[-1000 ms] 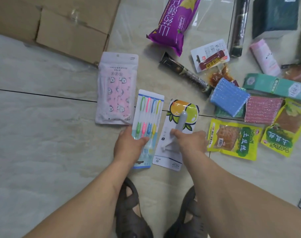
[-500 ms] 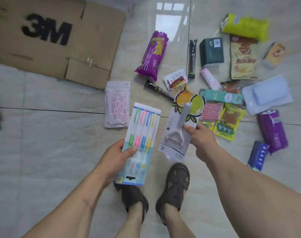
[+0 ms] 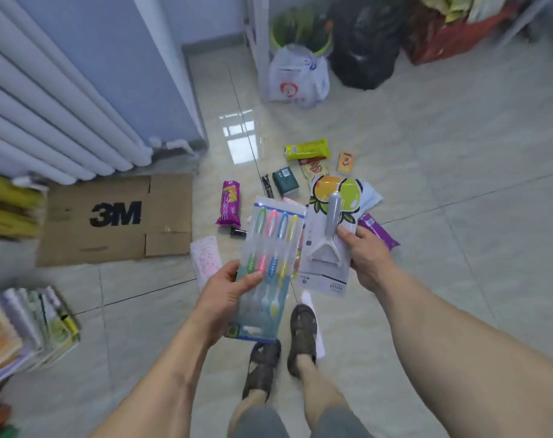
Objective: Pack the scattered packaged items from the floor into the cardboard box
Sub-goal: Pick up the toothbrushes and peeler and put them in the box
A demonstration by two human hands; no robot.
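Two sandalled feet (image 3: 281, 352) are seen on the tiled floor (image 3: 426, 216). Above them, a toothbrush pack (image 3: 268, 263) is held up in the left hand (image 3: 227, 298), thumb across its front, fingers curled behind. Just beside it, a carded peeler (image 3: 330, 235) is gripped at its right edge by the right hand (image 3: 368, 257). Beyond, scattered packets lie on the floor: pink mask pouch (image 3: 205, 259), purple snack bag (image 3: 230, 203), green box (image 3: 286, 180). A flattened cardboard box (image 3: 117, 219) marked 3M lies further left, below a radiator (image 3: 47, 115).
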